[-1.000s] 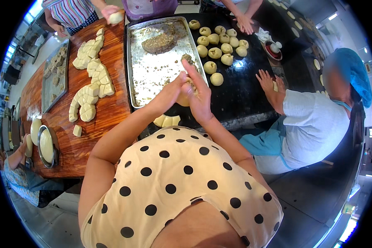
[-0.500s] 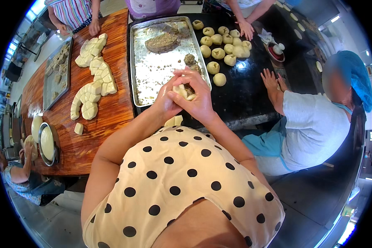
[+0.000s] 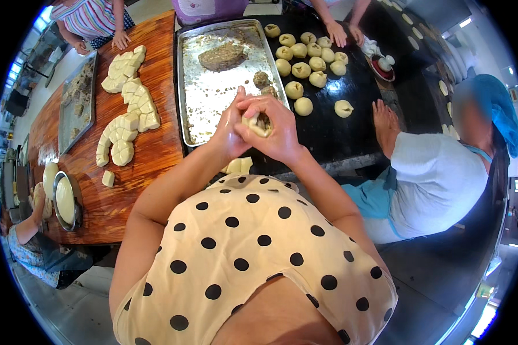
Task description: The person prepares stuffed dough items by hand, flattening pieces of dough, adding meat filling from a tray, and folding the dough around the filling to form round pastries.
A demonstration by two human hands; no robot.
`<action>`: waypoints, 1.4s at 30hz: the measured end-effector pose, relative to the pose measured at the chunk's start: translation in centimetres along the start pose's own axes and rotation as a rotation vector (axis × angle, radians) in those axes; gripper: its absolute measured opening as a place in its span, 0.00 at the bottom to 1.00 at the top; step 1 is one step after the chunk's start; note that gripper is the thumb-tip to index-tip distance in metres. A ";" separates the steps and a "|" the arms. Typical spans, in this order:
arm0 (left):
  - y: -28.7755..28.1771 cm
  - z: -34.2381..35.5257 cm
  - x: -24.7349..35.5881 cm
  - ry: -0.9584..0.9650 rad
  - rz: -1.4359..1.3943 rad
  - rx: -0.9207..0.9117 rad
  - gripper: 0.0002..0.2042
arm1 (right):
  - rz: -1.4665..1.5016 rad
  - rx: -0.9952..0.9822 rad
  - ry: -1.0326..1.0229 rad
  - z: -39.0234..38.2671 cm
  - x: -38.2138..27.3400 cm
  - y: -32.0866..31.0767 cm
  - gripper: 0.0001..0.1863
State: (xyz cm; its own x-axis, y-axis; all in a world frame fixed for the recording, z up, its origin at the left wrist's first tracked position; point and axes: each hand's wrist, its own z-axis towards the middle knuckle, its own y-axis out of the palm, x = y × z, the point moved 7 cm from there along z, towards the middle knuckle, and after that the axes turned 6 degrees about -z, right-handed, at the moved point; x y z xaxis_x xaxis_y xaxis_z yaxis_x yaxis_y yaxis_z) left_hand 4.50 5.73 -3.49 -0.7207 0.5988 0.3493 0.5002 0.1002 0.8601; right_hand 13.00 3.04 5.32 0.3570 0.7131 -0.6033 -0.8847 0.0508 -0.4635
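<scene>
A cup of pale dough with brown filling inside (image 3: pixel 258 126) sits between my two hands, over the near edge of the metal tray (image 3: pixel 181 86). My left hand (image 3: pixel 230 131) closes round its left side, thumb up. From the right, my right hand (image 3: pixel 276 129) curls its fingers over it, leaving a gap where dough and filling show. In the tray lie a large brown filling mound (image 3: pixel 223 57) and small filling balls (image 3: pixel 261 79). Right of the tray, several pale dough balls (image 3: pixel 301 70) rest on the black worktop. Cut dough pieces (image 3: pixel 239 166) lie close to my body.
On the wooden table at left are scored dough slabs (image 3: pixel 139 102), a second tray with filling (image 3: pixel 77 106) and a metal bowl of dough (image 3: pixel 67 198). A co-worker in a blue cap (image 3: pixel 434 167) stands at right. Other people's hands (image 3: pixel 336 33) reach in from the far side.
My hands stay closed round the dough, the right fingers curling further over it. One dough ball now lies apart near the right co-worker's hand. A far person's hands have moved apart.
</scene>
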 end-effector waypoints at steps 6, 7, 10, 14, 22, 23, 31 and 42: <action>3.0 -0.1 0.3 0.146 0.018 -0.071 0.21 | 0.219 0.415 0.113 0.1 0.9 -0.2 0.10; 2.2 0.3 0.0 0.161 0.012 -0.085 0.23 | 0.133 0.411 0.107 0.0 0.7 -0.1 0.12; 0.5 1.0 -0.5 0.116 0.003 -0.112 0.19 | -0.092 0.301 0.070 -0.3 -0.1 -0.2 0.21; 1.7 0.0 -1.3 -0.059 0.156 0.089 0.20 | -0.115 0.261 0.104 -0.5 -1.9 -2.7 0.20; 2.7 0.7 -4.0 -0.107 0.009 0.007 0.20 | 0.168 0.447 0.173 -3.8 1.7 -2.4 0.11; 2.6 0.7 -4.5 -0.082 -0.017 0.026 0.21 | 0.184 0.511 0.232 -4.5 2.2 -2.1 0.12; -1.2 4.4 -6.9 -0.149 -0.032 0.019 0.16 | -0.091 0.261 0.309 -4.6 2.0 -3.8 0.29; -1.4 6.5 -8.8 -0.162 -0.023 -0.001 0.22 | -0.079 0.517 0.420 -6.7 5.4 -3.2 0.14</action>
State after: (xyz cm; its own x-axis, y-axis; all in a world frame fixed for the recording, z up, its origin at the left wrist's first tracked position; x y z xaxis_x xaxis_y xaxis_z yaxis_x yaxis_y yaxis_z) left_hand 13.28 5.47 -10.20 -0.6452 0.7166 0.2650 0.4839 0.1148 0.8676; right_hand 19.77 2.05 -0.74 0.4203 0.3657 -0.8304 -0.8435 0.4949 -0.2089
